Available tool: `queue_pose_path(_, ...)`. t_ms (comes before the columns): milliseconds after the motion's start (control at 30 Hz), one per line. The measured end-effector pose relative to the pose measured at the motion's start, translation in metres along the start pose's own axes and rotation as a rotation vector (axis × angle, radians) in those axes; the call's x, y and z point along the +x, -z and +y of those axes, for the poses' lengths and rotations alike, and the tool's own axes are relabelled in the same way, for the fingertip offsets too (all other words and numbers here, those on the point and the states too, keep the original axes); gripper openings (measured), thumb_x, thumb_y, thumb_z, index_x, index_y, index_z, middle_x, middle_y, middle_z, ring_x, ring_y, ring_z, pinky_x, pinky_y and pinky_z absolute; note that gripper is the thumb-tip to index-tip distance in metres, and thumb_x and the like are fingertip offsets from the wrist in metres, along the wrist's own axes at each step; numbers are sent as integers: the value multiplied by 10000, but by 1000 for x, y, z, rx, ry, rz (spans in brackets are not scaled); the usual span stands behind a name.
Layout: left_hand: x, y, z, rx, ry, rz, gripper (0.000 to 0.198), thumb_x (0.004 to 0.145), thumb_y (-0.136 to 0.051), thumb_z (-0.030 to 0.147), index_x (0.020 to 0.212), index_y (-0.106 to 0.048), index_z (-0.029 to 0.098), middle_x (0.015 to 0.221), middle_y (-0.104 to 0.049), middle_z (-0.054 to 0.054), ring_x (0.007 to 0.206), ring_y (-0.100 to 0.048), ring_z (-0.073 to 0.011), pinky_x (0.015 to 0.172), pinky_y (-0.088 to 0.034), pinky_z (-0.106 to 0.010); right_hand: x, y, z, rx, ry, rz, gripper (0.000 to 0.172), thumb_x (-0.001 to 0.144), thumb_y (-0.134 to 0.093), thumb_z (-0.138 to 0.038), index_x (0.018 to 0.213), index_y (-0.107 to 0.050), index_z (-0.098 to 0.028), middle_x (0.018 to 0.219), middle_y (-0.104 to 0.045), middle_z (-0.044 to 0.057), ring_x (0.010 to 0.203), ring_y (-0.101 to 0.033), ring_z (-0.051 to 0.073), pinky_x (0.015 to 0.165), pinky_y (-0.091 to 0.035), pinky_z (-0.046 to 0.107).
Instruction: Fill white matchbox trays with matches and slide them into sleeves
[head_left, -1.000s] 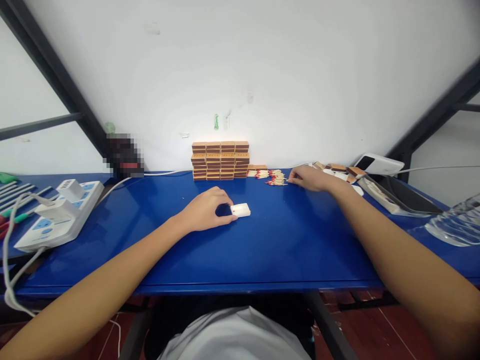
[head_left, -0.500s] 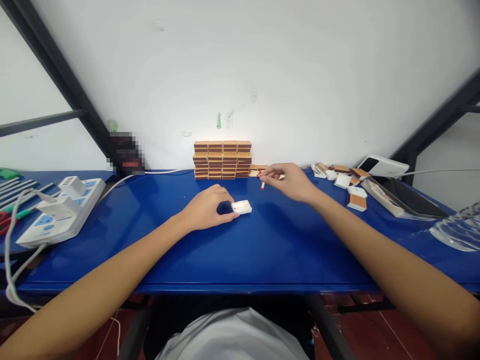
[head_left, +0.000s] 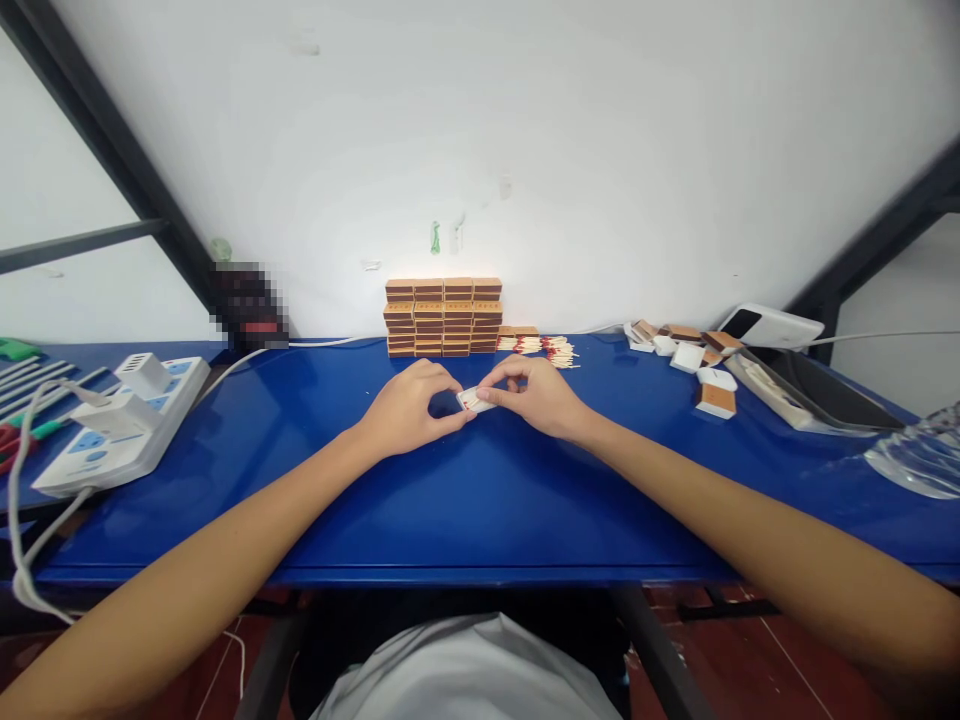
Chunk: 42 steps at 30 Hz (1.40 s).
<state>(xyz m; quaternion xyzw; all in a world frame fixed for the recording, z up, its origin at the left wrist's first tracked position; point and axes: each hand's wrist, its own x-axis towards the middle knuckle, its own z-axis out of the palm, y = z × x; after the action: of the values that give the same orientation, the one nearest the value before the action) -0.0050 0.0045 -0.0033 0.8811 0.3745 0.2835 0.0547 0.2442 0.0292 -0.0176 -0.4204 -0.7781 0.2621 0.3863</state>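
Observation:
A small white matchbox tray with a few red-tipped matches in it is just above the blue table. My left hand grips its left end between thumb and fingertips. Over the tray's right part, my right hand is closed in a pinch on matches; its fingers hide how many. Behind my hands, loose matches lie in a pile with red heads. To their left, closed matchboxes are stacked in rows against the wall.
Empty sleeves and white trays lie jumbled at the right, beside a white device and a black-lined open case. On the left stand a power strip with cables and several green- and red-handled tools.
My right hand has moved left and toward me from beside the match pile to the tray, carrying matches. The tray in my left hand has shifted slightly left and tilted.

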Motion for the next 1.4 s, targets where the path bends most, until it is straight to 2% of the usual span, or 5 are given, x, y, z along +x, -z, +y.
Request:
queue_pose_path(133,0,1,-1,9,-4,-18,266,968,-765,465,1080,-775,224,1092,-787,-66,1036,-699,-268,917,-558,-430,0,6,0,-123,48,-18,234,908,-765,-465,932,-856,-251,761,-578,16,699,-497,181,688,-413,345)
queue_pose_path(600,2,2,0,-14,4,-118,243,958,-774,440,1083,-780,231,1084,-787,-66,1044,-683,-284,904,-557,-439,-2,29,3,-261,148,-335,135,959,-712,-340,950,-772,-219,985,-643,65,832,-588,210,770,-457,347)
queue_pose_path(1000,1,3,1,-45,-17,-147,271,977,-752,472,1091,-787,228,1108,-790,-71,1058,-682,-283,915,-555,-445,0,27,-4,-278,194,-290,138,960,-683,-305,942,-782,-210,964,-682,77,793,-605,201,745,-466,336)
queue_pose_path(1267,1,5,3,-44,-4,-174,344,985,-733,518,1122,-797,209,1156,-794,-91,1083,-692,-293,927,-563,-448,22,107,54,-636,-160,-207,103,892,-715,-253,865,-796,-197,927,-806,87,831,-695,233,748,-468,318)
queue_pose_path(1400,1,6,3,-36,2,-187,348,988,-725,518,1128,-797,209,1164,-792,-96,1092,-689,-298,911,-566,-445,24,133,84,-658,-310,-250,222,867,-782,-444,840,-795,-223,891,-817,65,810,-699,238,721,-473,321)
